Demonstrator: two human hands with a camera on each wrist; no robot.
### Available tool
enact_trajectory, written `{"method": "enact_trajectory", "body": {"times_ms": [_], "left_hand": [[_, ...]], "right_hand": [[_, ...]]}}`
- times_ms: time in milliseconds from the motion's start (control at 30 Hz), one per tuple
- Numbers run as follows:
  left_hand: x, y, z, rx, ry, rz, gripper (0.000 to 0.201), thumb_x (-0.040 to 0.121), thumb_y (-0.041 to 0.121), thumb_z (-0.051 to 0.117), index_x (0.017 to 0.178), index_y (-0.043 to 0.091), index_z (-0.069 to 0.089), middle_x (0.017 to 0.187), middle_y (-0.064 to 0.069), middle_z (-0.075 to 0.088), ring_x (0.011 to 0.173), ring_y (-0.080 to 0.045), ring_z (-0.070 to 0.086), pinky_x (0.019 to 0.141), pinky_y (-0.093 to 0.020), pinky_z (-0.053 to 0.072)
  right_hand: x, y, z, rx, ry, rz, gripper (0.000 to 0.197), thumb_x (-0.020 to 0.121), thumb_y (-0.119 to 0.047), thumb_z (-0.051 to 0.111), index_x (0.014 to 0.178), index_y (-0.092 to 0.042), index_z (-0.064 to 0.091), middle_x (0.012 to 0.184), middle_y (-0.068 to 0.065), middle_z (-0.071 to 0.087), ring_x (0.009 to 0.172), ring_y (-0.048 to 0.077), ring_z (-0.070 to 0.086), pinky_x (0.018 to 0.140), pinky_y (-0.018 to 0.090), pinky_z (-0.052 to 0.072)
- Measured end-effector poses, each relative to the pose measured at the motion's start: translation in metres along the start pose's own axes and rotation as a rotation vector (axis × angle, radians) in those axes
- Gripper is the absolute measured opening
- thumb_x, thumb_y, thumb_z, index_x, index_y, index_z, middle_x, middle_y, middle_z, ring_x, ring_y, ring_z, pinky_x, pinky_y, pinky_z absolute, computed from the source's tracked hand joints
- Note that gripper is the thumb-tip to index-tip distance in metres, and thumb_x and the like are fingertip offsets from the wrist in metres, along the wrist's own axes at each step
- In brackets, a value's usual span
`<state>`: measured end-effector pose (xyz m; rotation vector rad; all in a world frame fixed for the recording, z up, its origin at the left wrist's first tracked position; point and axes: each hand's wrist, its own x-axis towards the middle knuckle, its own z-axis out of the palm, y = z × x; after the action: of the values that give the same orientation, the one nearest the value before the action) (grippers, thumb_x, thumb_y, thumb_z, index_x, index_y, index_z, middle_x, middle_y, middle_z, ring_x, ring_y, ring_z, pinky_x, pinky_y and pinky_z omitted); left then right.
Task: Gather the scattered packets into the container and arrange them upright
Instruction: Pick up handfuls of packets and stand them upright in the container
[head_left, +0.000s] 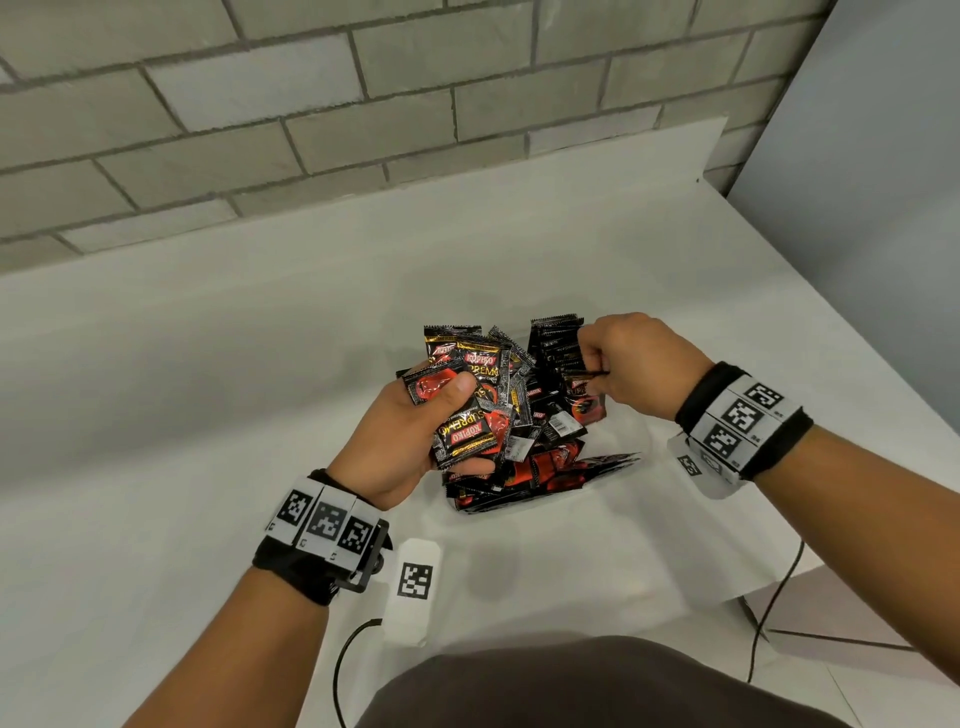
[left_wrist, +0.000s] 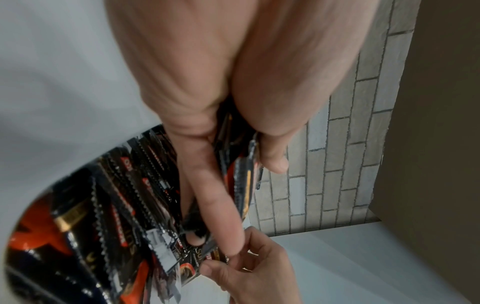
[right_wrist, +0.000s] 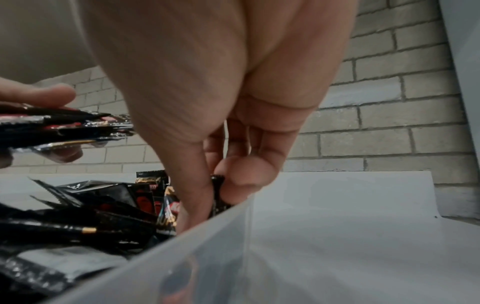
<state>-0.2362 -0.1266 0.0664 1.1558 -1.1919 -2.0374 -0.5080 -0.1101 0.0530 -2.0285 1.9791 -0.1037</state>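
Grey brick wall (head_left: 311, 130) behind, white table (head_left: 182, 389) below, and both hands are busy over the clear container (right_wrist: 207, 236). The left hand (head_left: 405, 436) grips a fanned bundle of black-and-red packets (head_left: 467, 410), thumb clamped across the top one, held above the loose heap (head_left: 540, 467) lying inside the container. The right hand (head_left: 634, 364) pinches 1 packet (right_wrist: 218, 195) by its upper edge between thumb and forefinger, just inside the container's near wall, beside a few packets already standing at the far side. To do this well, I'd judge, keep that pinch high on the seam, lower the packet straight down against the standing ones, and feed from the bundle 1 at a time. Flat packets underneath look likely to tip the row, so clear them aside first.
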Motion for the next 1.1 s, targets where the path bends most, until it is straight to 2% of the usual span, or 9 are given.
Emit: {"method": "enact_trajectory", "body": {"times_ms": [167,267,400,500,633,733,867,1000,1100], "left_hand": [[0.0,0.001,0.002,0.002,-0.011,0.004,0.041,0.092,0.033,0.062,0.129,0.015,0.063,0.117,-0.013,0.076,0.1,-0.035,0.076,0.064,-0.046,0.065],[0.0,0.002,0.004,0.008,-0.026,-0.002,0.042,0.092,0.033,0.063,0.13,0.015,0.062,0.118,-0.012,0.076,0.1,-0.034,0.076,0.062,-0.044,0.064],[0.0,0.003,0.01,0.019,-0.125,-0.038,0.042,0.095,0.027,0.06,0.134,0.012,0.059,0.121,-0.015,0.074,0.102,-0.035,0.075,0.062,-0.043,0.064],[0.0,0.003,0.014,0.005,-0.172,-0.051,0.045,0.093,0.024,0.061,0.136,0.012,0.057,0.123,-0.016,0.073,0.104,-0.036,0.075,0.062,-0.043,0.064],[-0.001,0.001,0.015,0.001,-0.183,-0.054,0.043,0.094,0.022,0.061,0.135,0.012,0.058,0.122,-0.017,0.073,0.103,-0.037,0.074,0.062,-0.044,0.064],[-0.001,-0.001,0.014,0.015,-0.178,-0.052,0.039,0.094,0.023,0.062,0.131,0.012,0.061,0.117,-0.017,0.075,0.098,-0.037,0.076,0.061,-0.044,0.063],[0.0,0.0,0.013,0.012,-0.15,-0.031,0.041,0.097,0.022,0.061,0.135,0.009,0.058,0.118,-0.017,0.074,0.099,-0.037,0.076,0.062,-0.045,0.064],[-0.001,0.002,0.014,0.015,-0.165,-0.011,0.045,0.092,0.022,0.063,0.135,0.01,0.058,0.12,-0.017,0.074,0.101,-0.037,0.075,0.061,-0.043,0.064],[-0.002,0.001,0.016,0.033,-0.182,-0.024,0.044,0.091,0.022,0.064,0.133,0.01,0.06,0.119,-0.018,0.074,0.1,-0.038,0.075,0.06,-0.043,0.063]], "right_hand": [[-0.001,0.006,-0.004,0.046,0.076,0.013,0.045,0.068,-0.019,0.088,0.09,-0.018,0.049,0.085,-0.004,0.052,0.073,0.019,0.051,0.061,0.032,0.038],[-0.005,0.003,-0.012,0.091,0.148,0.004,0.039,0.074,-0.031,0.085,0.094,-0.021,0.052,0.084,-0.008,0.049,0.071,0.014,0.051,0.062,0.03,0.038],[-0.017,-0.025,-0.032,0.475,0.205,-0.099,0.018,0.084,-0.027,0.078,0.097,-0.023,0.066,0.088,-0.005,0.063,0.068,0.01,0.057,0.064,0.017,0.045],[-0.025,-0.046,-0.038,0.621,0.175,-0.163,0.022,0.081,-0.029,0.081,0.1,-0.023,0.071,0.091,-0.002,0.066,0.071,0.017,0.059,0.067,0.021,0.051],[-0.024,-0.045,-0.037,0.608,0.152,-0.131,0.026,0.07,-0.03,0.09,0.089,-0.021,0.073,0.086,-0.003,0.064,0.064,0.008,0.055,0.063,0.018,0.047],[-0.025,-0.042,-0.036,0.602,0.156,-0.101,0.019,0.077,-0.025,0.086,0.079,-0.018,0.068,0.081,-0.005,0.064,0.065,0.005,0.055,0.063,0.015,0.043],[-0.028,-0.038,-0.039,0.608,0.195,-0.076,0.014,0.084,-0.026,0.079,0.081,-0.02,0.067,0.078,-0.006,0.067,0.066,0.007,0.057,0.065,0.019,0.044],[-0.03,-0.044,-0.036,0.499,0.177,-0.129,0.026,0.072,-0.038,0.088,0.087,-0.022,0.074,0.082,-0.008,0.064,0.066,0.005,0.057,0.066,0.02,0.048],[-0.029,-0.044,-0.035,0.479,0.138,-0.137,0.026,0.068,-0.039,0.09,0.077,-0.023,0.071,0.077,-0.009,0.062,0.065,0.005,0.058,0.065,0.023,0.049]]}}
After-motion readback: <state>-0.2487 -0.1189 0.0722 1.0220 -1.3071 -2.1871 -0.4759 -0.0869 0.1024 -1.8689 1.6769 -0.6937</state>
